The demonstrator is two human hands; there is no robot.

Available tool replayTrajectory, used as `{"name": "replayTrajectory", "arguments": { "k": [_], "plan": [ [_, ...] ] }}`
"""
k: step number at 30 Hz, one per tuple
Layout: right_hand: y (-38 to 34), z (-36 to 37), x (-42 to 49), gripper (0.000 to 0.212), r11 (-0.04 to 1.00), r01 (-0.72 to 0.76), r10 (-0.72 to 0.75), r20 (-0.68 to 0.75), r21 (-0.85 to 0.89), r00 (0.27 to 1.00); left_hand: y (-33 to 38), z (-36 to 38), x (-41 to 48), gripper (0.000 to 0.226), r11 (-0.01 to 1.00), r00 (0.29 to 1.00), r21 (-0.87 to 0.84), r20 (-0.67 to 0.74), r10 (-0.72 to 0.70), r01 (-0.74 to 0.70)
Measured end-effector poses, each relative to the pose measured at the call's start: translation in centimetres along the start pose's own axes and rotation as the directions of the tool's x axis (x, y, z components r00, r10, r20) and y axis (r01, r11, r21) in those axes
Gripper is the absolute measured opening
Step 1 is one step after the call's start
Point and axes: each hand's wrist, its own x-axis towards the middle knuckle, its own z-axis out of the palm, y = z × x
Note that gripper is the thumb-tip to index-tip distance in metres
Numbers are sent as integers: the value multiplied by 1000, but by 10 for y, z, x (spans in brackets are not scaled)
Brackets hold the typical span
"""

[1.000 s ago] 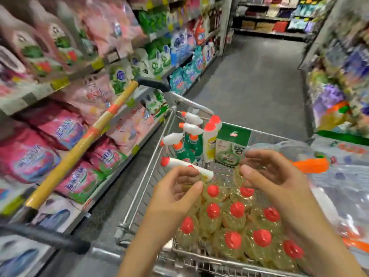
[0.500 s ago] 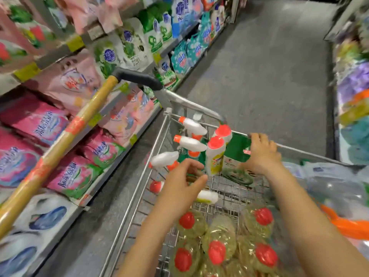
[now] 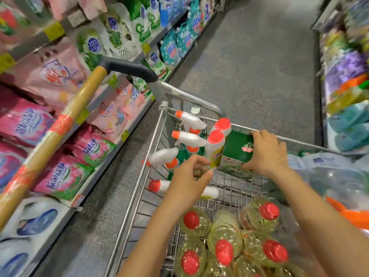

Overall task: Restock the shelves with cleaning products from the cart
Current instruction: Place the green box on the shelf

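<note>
I have the right hand (image 3: 267,154) clamped on a green carton (image 3: 236,149): the fingers curl over its top edge and the thumb presses low on its near face. The carton is at the far end of the cart (image 3: 139,176), with its top just under the far rim.

My left hand (image 3: 187,176) is beside it, fingers curled toward the base of a yellow-label bottle (image 3: 214,148) with a red cap. The fingertips are at the bottle, but I cannot tell whether they actually grip it. A second red-capped bottle (image 3: 222,125) stands just behind the first, and both touch the carton's left side.

To the left of these, three spray bottles (image 3: 190,138) with white triggers and orange nozzles point at the cart's left wall. Under my left hand a white bottle (image 3: 159,185) with a red cap lies flat on the wire floor. Nearer to me, a cluster of yellow bottles (image 3: 224,236) with red caps fills the near end. A clear plastic bag (image 3: 339,176) bulges on the right.

The cart's handle (image 3: 60,124), yellow with red bands and a grey end, runs up to the left. Past it, the shelves (image 3: 103,124) hold pink and green pouches (image 3: 65,174). Grey floor (image 3: 249,66) stretches ahead.
</note>
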Motion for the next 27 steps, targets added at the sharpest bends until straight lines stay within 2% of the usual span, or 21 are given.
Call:
{"name": "replayTrajectory", "arguments": {
  "k": [4, 8, 14, 18, 22, 27],
  "plan": [
    [-3, -17, -26, 90, 992, 78, -70, -73, 102, 995, 7, -7, -7, 17, 1000, 999, -16, -20, 27, -27],
    [-5, -52, -61, 89, 964, 142, -112, -141, 223, 984, 11, -11, -24, 32, 998, 997, -30, -37, 61, -62],
    [-16, -131, -122, 98, 876, 321, -225, -284, 359, 932, 32, -24, -49, 65, 992, 993, -53, -7, 115, -116],
    [-26, -184, -166, 97, 779, 468, -279, -438, 417, 854, 63, -42, -71, 107, 976, 976, -77, 73, 207, -201],
    [-29, -215, -211, 96, 665, 568, -301, -523, 485, 798, 91, -49, -97, 104, 919, 927, -247, 144, 348, -306],
    [-20, -217, -259, 97, 528, 515, -194, -495, 675, 847, 106, -39, -136, 103, 875, 902, -294, 79, 424, -385]
  ]
}}
